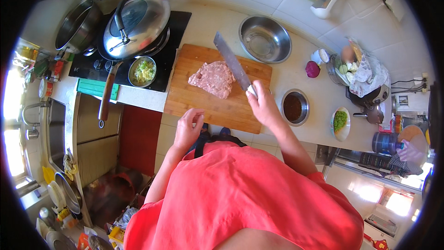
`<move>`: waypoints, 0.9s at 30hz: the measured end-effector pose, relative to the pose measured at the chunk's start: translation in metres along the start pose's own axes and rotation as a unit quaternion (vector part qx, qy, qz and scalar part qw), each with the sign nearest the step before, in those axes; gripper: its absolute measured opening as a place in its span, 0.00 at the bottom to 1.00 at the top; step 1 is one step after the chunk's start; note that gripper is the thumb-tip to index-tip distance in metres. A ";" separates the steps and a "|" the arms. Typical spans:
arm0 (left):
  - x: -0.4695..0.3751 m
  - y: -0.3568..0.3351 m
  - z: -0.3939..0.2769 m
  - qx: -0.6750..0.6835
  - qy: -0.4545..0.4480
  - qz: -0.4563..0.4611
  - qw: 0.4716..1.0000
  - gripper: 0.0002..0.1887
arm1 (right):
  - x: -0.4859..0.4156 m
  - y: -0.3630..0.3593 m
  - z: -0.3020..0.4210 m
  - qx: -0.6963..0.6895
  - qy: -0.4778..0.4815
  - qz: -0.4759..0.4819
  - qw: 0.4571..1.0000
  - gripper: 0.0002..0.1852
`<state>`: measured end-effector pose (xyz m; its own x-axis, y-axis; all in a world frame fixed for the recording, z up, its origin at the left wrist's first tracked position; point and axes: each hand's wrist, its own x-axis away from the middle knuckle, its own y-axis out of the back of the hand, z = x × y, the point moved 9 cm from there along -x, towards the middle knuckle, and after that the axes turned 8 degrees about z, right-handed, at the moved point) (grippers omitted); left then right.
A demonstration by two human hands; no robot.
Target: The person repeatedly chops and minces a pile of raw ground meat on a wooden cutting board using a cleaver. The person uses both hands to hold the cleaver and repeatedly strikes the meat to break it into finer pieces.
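Note:
My right hand (261,102) grips the pale handle of a cleaver (233,61), its blade slanting up and to the left over a wooden cutting board (194,102). Just left of the blade lies a flattened mound of minced raw meat (213,79). Whether the blade touches the meat or the board is unclear. My left hand (188,128) hangs by the board's near edge, fingers loosely curled, with nothing visible in it.
Behind the board stands a steel basin (265,40). A steel bowl of dark sauce (295,107) and a bowl of chopped greens (340,124) are at right. Left are a lidded wok (137,27) with a projecting handle and a bowl of chopped scallion and garlic (143,72) on the cooktop (121,76).

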<state>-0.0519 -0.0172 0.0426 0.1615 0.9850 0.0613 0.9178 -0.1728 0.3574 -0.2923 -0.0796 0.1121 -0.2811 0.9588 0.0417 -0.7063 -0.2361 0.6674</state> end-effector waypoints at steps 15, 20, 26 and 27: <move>-0.012 0.000 0.015 -0.010 0.039 0.066 0.997 0.08 | 0.000 -0.060 -0.013 0.069 -0.092 -0.016 0.993 0.12; -0.012 0.020 0.019 -0.001 0.025 0.045 0.999 0.08 | -0.004 -0.071 -0.009 0.094 -0.093 0.010 0.991 0.14; -0.009 0.032 0.028 0.031 0.051 -0.003 0.998 0.08 | -0.004 -0.083 -0.017 0.013 -0.110 0.049 0.993 0.15; -0.010 0.028 0.025 0.013 0.045 0.012 0.999 0.07 | -0.004 -0.089 -0.023 0.029 -0.140 0.069 0.987 0.16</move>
<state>-0.0184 -0.0319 0.0284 0.1522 0.9763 0.1538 0.9230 -0.1961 0.3310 -0.2436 -0.0656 0.0354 -0.1759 0.9264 0.3330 -0.6328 -0.3655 0.6826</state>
